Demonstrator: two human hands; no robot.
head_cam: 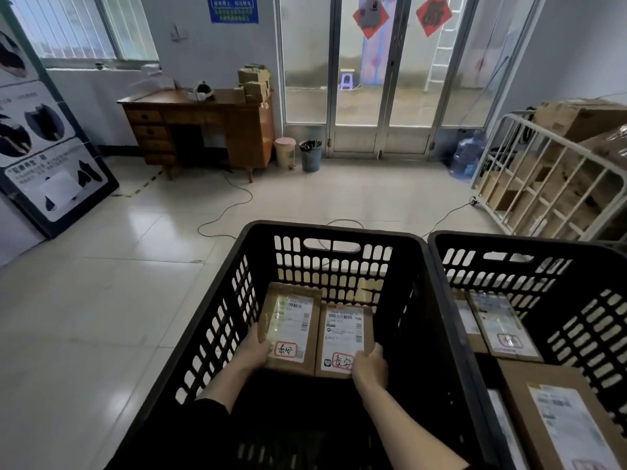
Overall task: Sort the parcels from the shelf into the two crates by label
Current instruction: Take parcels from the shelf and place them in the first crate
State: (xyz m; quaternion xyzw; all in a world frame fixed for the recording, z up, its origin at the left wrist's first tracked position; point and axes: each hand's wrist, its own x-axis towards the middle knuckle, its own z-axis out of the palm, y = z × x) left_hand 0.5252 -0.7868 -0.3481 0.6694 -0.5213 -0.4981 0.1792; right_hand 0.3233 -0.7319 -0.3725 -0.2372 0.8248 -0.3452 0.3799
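Both hands are down inside the black slotted plastic crate (217, 334) on the left, each with its own parcel. The left hand (252, 351) has its grip closed on the near left corner of a small flat brown cardboard parcel (291, 317). The right hand (369, 368) has its grip closed on the near right corner of a second small brown cardboard parcel (342, 330). The two parcels sit side by side, edges touching, white labels up, low in the far half of the crate. Whether they already rest on its bottom I cannot tell. Each label carries a red-ringed handwritten mark (286, 350) at its near end, and the two marks look alike, so I judge that both parcels belong together in this crate and the step in hand is setting them down. To do it well, lower both flat and level, labels facing up so the marks stay readable. Push them towards the far wall so the near half stays free for more. Let go only once the bottom carries the weight, then draw the fingers out towards the sides rather than upward, so neither parcel tips or rides onto the other. The second black slotted plastic crate (509, 239) stands just beside on the right and holds flat labelled parcels (502, 323) at its far end and a larger brown carton (522, 401) nearer. Their marks are too blurred to read, so compare the marks before reaching for more.
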